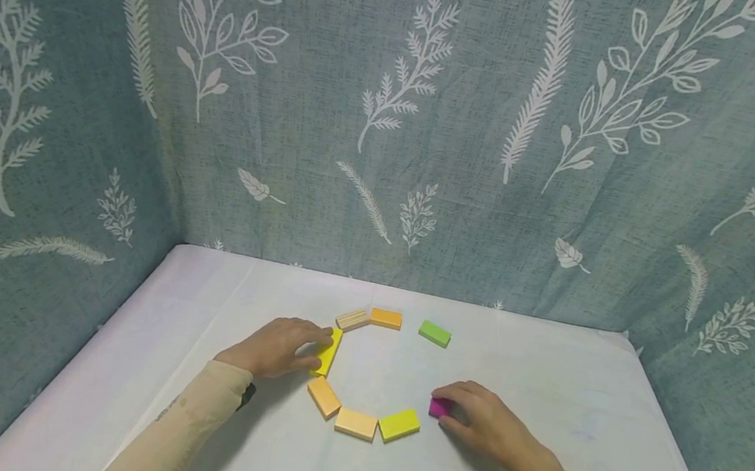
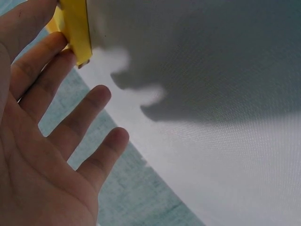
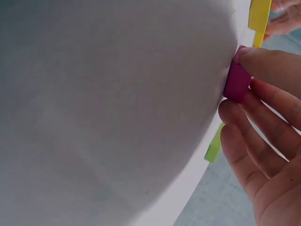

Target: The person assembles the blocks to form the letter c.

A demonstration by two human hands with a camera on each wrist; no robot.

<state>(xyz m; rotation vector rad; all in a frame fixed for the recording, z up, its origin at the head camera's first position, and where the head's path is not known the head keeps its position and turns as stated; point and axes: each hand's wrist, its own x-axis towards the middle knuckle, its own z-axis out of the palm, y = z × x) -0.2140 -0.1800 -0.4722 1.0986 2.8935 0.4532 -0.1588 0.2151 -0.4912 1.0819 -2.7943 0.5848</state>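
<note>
In the head view my left hand (image 1: pixel 275 346) pinches a yellow block (image 1: pixel 332 352) on the left of a ring of flat blocks, thumb and fingers at its sides. The left wrist view shows the thumb and two fingers on this yellow block (image 2: pixel 77 30), the other fingers spread. My right hand (image 1: pixel 491 426) pinches a magenta block (image 1: pixel 439 407) on the ring's right side. In the right wrist view the thumb lies on one end of the magenta block (image 3: pixel 237 81), with fingertips behind it and at its other end.
Below the left hand, an orange block (image 1: pixel 324 398), a pale orange block (image 1: pixel 356 424) and a yellow-green block (image 1: pixel 400 425) curve rightward. At the back lie a striped wooden block (image 1: pixel 352 320), an orange block (image 1: pixel 385 318) and, apart from them, a green block (image 1: pixel 435 333). Patterned cloth (image 1: pixel 337 105) walls the white table (image 1: pixel 556 391).
</note>
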